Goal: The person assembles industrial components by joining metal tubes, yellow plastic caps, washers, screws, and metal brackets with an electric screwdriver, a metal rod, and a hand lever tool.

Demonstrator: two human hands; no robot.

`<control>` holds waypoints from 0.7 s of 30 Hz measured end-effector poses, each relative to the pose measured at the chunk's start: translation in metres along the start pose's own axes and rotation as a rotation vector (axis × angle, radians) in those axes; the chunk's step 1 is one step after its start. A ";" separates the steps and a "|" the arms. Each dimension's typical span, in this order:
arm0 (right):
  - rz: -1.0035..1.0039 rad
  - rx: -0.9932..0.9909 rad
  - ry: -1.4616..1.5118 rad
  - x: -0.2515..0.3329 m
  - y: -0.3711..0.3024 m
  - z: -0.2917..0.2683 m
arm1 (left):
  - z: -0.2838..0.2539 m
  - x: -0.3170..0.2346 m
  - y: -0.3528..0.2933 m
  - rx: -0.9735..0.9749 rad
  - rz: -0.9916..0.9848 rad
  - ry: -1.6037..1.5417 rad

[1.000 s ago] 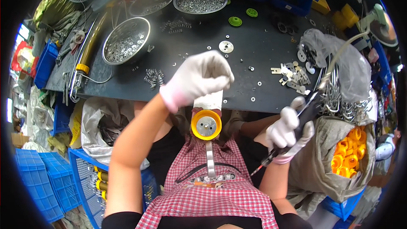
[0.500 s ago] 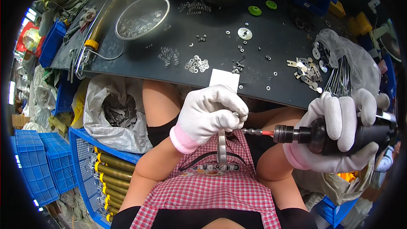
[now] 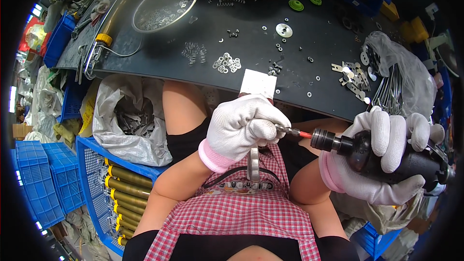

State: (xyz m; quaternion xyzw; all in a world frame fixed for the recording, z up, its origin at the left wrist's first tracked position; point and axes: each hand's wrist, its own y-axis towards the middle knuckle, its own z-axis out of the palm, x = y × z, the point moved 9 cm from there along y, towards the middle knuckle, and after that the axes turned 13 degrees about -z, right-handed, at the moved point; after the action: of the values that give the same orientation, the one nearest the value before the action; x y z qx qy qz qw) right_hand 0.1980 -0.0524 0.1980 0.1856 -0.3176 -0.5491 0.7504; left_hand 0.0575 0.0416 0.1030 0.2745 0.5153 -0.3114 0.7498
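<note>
My left hand [image 3: 246, 128], in a white glove with a pink cuff, is closed in front of my apron. A curved metal part [image 3: 253, 164] juts out below it, and its upper portion is hidden by the glove. My right hand [image 3: 386, 154], gloved alike, wraps round a black power screwdriver [image 3: 360, 151] held level. The screwdriver's bit [image 3: 289, 130], with a red band behind it, reaches my left fingertips and meets a small fastener there, mostly covered. Just beyond my left hand is a white rectangular plate [image 3: 258, 83] at the table edge; whether the hand touches it is unclear.
On the dark table [image 3: 164, 60] lie washers [image 3: 226, 63], springs [image 3: 194, 53], flat metal pieces [image 3: 355, 79] and a metal disc [image 3: 284, 30]. Metal bowls [image 3: 164, 9] of small parts stand behind. Thin rods in plastic [image 3: 386, 87] lie right; a blue crate [image 3: 92, 164] stands left.
The screwdriver's bit has risen and moved left, from below my left fingertips to the fastener at them. My left hand has shifted slightly right. The whole view has tilted a little.
</note>
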 end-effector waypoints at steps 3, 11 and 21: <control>0.023 -0.008 -0.032 -0.004 -0.003 0.000 | -0.003 0.001 -0.001 -0.060 -0.019 0.107; -0.051 -0.056 -0.137 -0.014 -0.013 -0.017 | -0.014 -0.002 -0.006 -0.201 0.168 0.409; -0.031 -0.185 0.008 -0.013 -0.010 -0.075 | -0.003 0.001 -0.036 -0.187 0.215 1.312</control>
State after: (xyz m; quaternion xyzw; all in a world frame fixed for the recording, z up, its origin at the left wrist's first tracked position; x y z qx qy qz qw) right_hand 0.2395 -0.0489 0.1335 0.1224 -0.2597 -0.5869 0.7570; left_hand 0.0287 0.0197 0.0977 0.3905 0.8589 0.0422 0.3287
